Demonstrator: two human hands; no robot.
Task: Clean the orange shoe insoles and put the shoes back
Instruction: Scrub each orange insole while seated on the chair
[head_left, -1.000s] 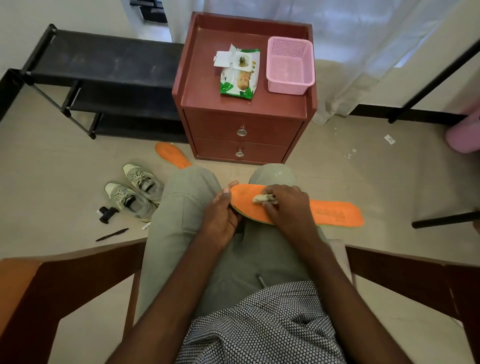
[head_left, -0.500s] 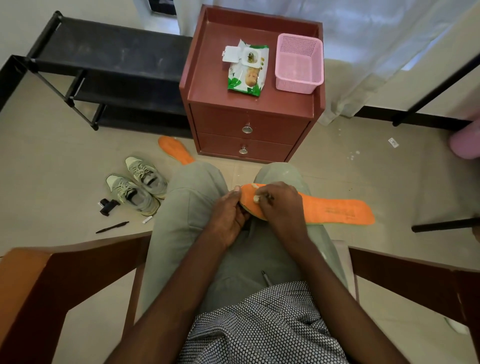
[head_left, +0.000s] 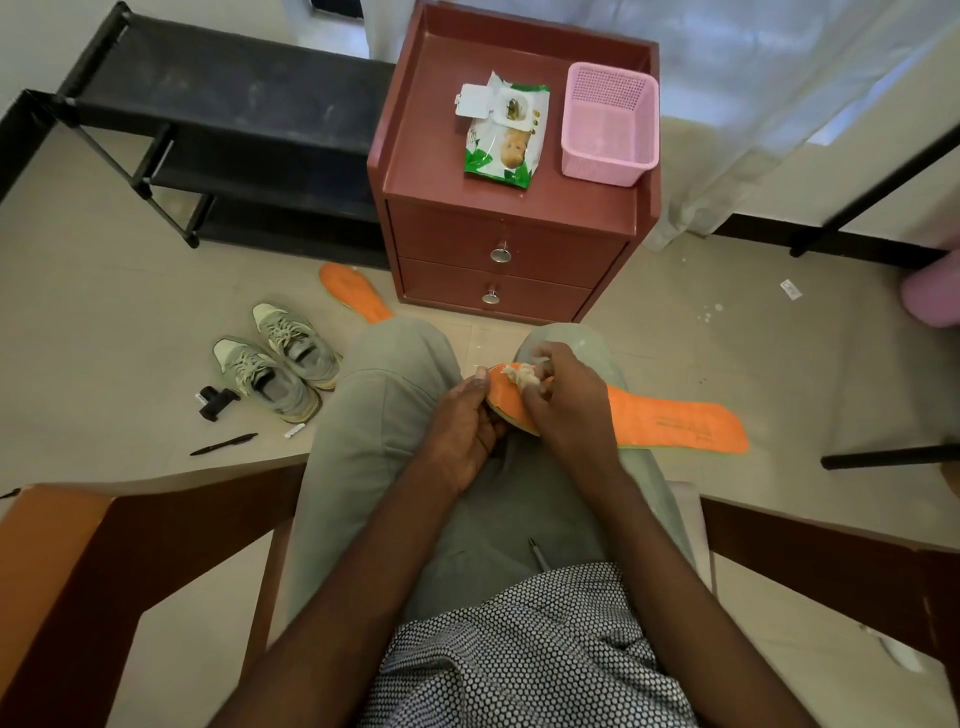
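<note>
An orange insole (head_left: 670, 422) lies across my lap, its length running to the right. My left hand (head_left: 464, 421) grips its near end from below. My right hand (head_left: 563, 402) pinches a crumpled white wipe (head_left: 521, 374) and presses it on that end of the insole. A second orange insole (head_left: 355, 292) lies on the floor by the cabinet, partly hidden behind my left knee. Two grey-green shoes (head_left: 278, 358) sit side by side on the floor to my left.
A red-brown drawer cabinet (head_left: 498, 249) stands ahead, carrying a pack of wipes (head_left: 506, 137) and a pink basket (head_left: 608, 130). A black shoe rack (head_left: 218, 135) stands at the back left. A pen (head_left: 223, 444) and a small black object (head_left: 215, 402) lie near the shoes. Chair arms flank me.
My right hand has slid the wipe toward the insole's end nearest my left hand. My left hand keeps its hold. The view has shifted slightly.
</note>
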